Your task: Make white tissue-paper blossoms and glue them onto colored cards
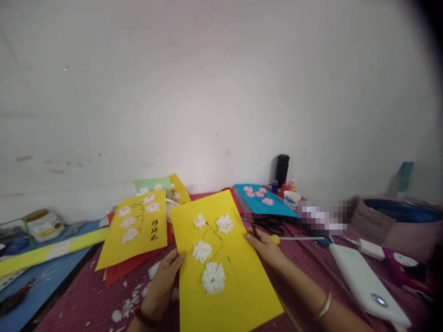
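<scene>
Centred before me, tilted up, is a yellow card (235,276) with white crumpled-paper flowers (213,277) on thin drawn stems. My left hand (166,272) pinches its left edge between thumb and fingers. At the right edge, my right hand (266,246) grips the card and also a dark pen or brush (254,228), which points up; I cannot tell which it is. White paper scraps (129,306) lie scattered near my left hand. Left of the card rests another yellow card (133,230) with pinkish-white flowers and black handwritten characters.
A blue card (261,201) with pink flowers lies behind, near a black bottle (282,169), small paint bottles (284,186) and a white-and-blue cup (292,199). To the right are a white power bank (368,283) and a fabric basket (394,226). A jar (44,225) stands far left.
</scene>
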`<state>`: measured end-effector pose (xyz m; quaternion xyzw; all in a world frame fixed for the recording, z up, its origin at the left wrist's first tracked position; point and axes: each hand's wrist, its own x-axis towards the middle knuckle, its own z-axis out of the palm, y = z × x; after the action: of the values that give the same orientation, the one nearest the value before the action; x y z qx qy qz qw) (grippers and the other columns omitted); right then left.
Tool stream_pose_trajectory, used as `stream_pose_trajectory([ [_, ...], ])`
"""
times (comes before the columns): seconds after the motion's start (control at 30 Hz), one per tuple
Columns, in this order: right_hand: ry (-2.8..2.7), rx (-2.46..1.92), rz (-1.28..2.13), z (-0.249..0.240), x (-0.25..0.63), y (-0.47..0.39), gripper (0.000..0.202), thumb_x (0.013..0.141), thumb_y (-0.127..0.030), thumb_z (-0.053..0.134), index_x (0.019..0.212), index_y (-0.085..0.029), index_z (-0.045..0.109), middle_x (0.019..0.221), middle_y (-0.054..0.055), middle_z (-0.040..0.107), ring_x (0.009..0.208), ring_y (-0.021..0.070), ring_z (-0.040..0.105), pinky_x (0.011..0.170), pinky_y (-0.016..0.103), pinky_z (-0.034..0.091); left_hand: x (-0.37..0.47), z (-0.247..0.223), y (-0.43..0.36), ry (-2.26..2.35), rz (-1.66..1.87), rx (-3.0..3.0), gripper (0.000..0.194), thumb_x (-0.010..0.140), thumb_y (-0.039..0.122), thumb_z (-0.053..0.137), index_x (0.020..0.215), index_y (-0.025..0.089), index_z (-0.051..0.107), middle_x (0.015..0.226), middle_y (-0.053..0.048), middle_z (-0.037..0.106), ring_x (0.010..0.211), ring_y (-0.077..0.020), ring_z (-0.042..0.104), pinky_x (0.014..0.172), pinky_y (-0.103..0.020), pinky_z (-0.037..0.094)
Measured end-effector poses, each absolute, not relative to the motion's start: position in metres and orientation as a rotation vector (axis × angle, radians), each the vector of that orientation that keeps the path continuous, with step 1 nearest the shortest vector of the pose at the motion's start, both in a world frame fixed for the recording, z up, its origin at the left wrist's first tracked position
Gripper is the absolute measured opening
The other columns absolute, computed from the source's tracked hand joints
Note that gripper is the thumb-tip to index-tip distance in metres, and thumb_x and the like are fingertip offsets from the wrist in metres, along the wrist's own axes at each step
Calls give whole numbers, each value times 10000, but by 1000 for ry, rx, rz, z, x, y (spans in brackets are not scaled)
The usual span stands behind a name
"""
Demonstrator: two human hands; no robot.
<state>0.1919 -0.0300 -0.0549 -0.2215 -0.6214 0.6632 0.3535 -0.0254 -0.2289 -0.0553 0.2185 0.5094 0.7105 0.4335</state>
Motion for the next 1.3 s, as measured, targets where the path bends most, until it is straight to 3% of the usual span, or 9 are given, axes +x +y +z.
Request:
stream_pose_trajectory([
  [0.5,-1590,-563,1780,-52,190,-33,229,665,-393,720,706,-207,594,642,-17,635,551,159,569,529,275,449,-15,-43,-230,1352,1761,509,437,596,368,792,951,157,650,774,-66,733,584,-213,672,491,-272,509],
  [0.97,-1489,-571,1866,-62,189,-29,291,665,-437,722,789,-204,598,675,-11,664,572,165,619,567,291,482,-15,-48,-229,1336,1720,581,387,628,350,782,923,147,633,747,-56,724,542,-185,643,485,-266,488],
  [1.3,-1469,-593,1871,-63,192,-25,301,668,-442,715,803,-200,598,711,-3,679,577,168,620,564,288,477,-21,-60,-227,1394,1617,700,416,690,441,711,961,132,644,760,-71,710,540,-159,614,504,-248,454],
])
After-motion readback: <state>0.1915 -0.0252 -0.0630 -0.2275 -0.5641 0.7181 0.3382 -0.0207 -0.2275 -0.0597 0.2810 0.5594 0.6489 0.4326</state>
